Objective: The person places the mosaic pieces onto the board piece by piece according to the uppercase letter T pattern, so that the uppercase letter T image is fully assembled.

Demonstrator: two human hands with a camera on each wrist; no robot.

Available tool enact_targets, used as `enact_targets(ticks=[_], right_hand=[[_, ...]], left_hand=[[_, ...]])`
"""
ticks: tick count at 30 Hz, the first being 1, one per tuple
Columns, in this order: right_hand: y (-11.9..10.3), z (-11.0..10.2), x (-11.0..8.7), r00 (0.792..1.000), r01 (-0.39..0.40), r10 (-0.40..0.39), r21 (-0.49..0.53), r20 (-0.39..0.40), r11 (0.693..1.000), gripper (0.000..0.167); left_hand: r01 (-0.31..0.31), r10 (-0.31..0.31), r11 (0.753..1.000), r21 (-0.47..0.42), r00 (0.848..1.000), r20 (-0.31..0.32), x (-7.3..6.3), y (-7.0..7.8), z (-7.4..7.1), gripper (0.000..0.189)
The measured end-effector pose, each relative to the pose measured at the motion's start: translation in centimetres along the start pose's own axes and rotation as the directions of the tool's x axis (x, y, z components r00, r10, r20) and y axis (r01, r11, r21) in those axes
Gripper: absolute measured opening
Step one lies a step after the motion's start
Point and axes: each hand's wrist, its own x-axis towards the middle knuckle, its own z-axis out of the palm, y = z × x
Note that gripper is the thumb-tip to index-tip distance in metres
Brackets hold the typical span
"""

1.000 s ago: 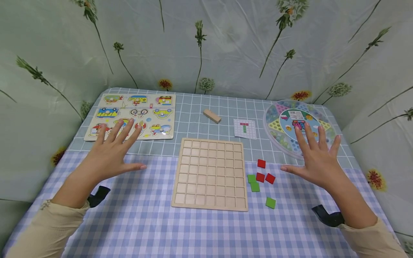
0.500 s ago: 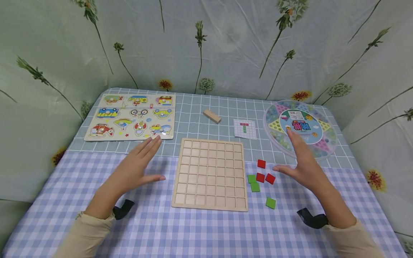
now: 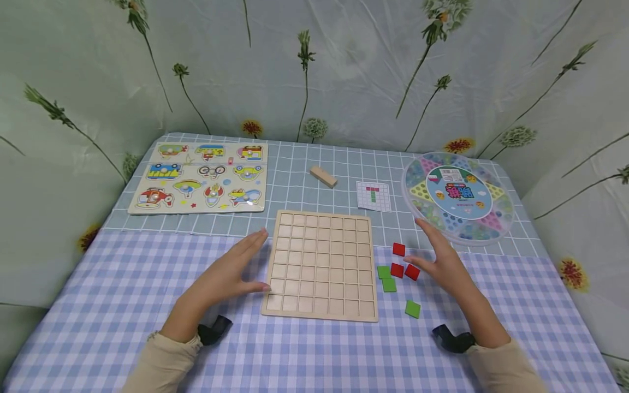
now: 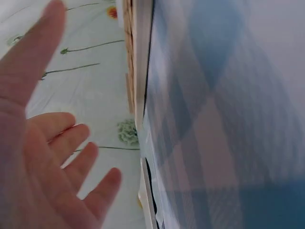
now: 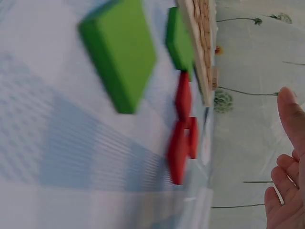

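In the head view a square wooden grid board (image 3: 321,266) lies on the checked cloth between the two hands. My left hand (image 3: 228,273) is at the board's left edge, fingers extended and thumb apart, holding nothing. On the other side my right hand (image 3: 442,265) hovers by the small square tiles, its thumb tip close to a red tile (image 3: 412,272). Several red and green tiles lie right of the board, among them a lone green tile (image 3: 413,309) nearer the front. The right wrist view shows a green tile (image 5: 121,52) up close, with the right hand (image 5: 288,176) holding nothing.
A wooden picture puzzle (image 3: 199,177) lies at the back left. Behind the board are a small wooden block (image 3: 323,177) and a printed grid card (image 3: 373,196). A round Chinese checkers set (image 3: 458,197) lies at the back right.
Both hands have moved inward and toward the front, the left to the board's edge and the right to the tiles. Their spread fingers have drawn together. Board and tiles stay put.
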Motion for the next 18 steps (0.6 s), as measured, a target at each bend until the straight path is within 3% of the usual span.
enact_targets(ticks=[18], right_hand=[[2.6, 3.0, -0.2, 0.975, -0.168, 0.158, 0.052, 0.154, 0.984, 0.065]], left_hand=[[0.011, -0.001, 0.985, -0.171, 0.998, 0.063, 0.0, -0.9, 1.6, 0.100]])
